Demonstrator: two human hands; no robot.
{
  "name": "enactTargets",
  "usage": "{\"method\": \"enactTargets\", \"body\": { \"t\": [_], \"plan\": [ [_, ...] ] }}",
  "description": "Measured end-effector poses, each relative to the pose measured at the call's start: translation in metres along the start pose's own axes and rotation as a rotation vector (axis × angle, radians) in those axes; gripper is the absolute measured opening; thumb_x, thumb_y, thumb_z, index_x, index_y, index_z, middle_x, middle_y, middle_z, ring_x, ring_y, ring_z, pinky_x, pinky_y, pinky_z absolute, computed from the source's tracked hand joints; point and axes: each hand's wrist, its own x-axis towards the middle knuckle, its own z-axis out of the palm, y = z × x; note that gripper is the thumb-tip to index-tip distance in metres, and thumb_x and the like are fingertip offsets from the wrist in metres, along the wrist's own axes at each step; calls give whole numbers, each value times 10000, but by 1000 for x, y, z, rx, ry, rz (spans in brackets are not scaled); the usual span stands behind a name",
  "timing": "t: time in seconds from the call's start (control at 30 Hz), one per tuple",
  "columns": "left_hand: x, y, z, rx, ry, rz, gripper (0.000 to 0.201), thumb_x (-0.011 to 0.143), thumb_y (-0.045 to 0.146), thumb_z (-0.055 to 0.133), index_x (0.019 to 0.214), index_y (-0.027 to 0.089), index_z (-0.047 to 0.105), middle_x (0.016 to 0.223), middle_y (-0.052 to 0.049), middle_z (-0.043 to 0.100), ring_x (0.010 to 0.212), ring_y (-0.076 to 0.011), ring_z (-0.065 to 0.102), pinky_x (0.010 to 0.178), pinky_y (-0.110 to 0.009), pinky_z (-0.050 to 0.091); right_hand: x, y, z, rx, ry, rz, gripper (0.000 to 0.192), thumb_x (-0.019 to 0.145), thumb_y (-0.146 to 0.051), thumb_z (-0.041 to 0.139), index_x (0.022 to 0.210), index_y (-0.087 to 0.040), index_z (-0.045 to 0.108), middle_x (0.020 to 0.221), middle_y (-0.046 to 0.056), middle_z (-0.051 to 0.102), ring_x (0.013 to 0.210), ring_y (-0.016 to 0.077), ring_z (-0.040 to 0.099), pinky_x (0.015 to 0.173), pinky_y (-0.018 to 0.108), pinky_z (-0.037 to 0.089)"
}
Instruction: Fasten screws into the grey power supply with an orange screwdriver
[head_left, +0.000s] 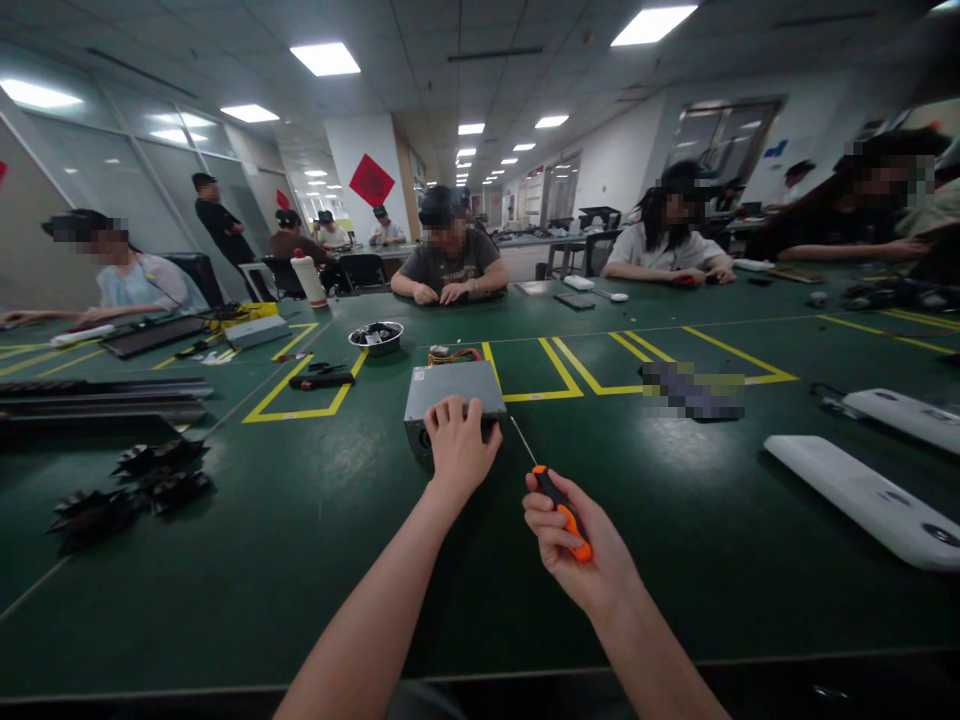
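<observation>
**Metal box steadied, screwdriver held at its right corner**

Well to the left of the grey metal box (454, 393), dark finned parts (161, 475) are laid out on the green counter (300, 560). Behind the box, a steel bowl (376, 337) is kept within reach, apparently for small parts. The box's near edge is pressed down by the left hand (459, 448), its fingers curled over the top, seemingly so it cannot slide. Just right of the box, an orange-handled screwdriver (559, 505) is clamped in the right hand (574, 545), the shaft angled toward the box's corner. Farther right, white covers (862, 495) are laid flat.
</observation>
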Motion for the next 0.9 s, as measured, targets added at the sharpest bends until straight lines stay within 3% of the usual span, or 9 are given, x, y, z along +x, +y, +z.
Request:
{"method": "enactTargets", "body": {
  "t": [0.13, 0.37, 0.47, 0.9],
  "plan": [
    [-2, -3, -2, -31, 0, 14, 231, 771, 360, 527, 926, 189, 530, 979, -97, 498, 974, -279, 440, 881, -451, 327, -16, 10, -4, -47, 27, -169, 209, 896, -208, 346, 863, -84, 511, 585, -42, 385, 368, 2, 334, 258, 68, 260],
    [-7, -37, -6, -278, -33, 194, 410, 801, 173, 452, 1210, 194, 421, 1202, -88, 485, 1146, -215, 421, 973, -386, 320, -5, 35, -4, -145, 116, -108, 229, 885, -219, 383, 814, -65, 538, 552, -25, 430, 355, -1, 336, 260, 71, 245],
    [-9, -49, -3, -302, -4, 203, 441, 804, 127, 422, 1239, 191, 405, 1253, -79, 485, 1196, -202, 400, 1011, -395, 289, 7, 42, 0, -159, 149, -82, 225, 880, -219, 397, 804, -63, 541, 538, -23, 441, 353, 0, 342, 264, 72, 241],
    [-12, -56, 6, -283, 15, 225, 434, 806, 122, 429, 1236, 181, 435, 1269, -63, 499, 1206, -202, 398, 1028, -393, 279, 36, 51, 14, -229, 201, -132, 209, 869, -215, 411, 806, -73, 552, 520, -16, 475, 352, 12, 369, 271, 80, 275]
  ]
}}
